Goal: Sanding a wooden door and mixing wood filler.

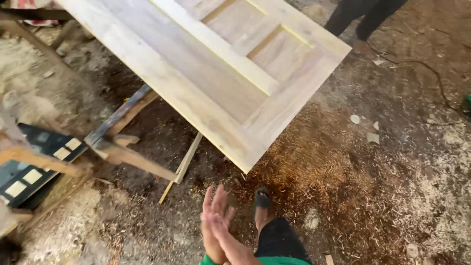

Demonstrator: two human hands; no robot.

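The left hand [212, 230] and right hand [226, 235] are pressed flat together, holding nothing, below the corner of the big pale wooden panel door [221, 64] over sawdust-covered ground [343, 186].

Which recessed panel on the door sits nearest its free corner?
The small squarish panel on the wooden door, the one closest to the right-hand corner. The long panel lies further left, and the other small one higher up.
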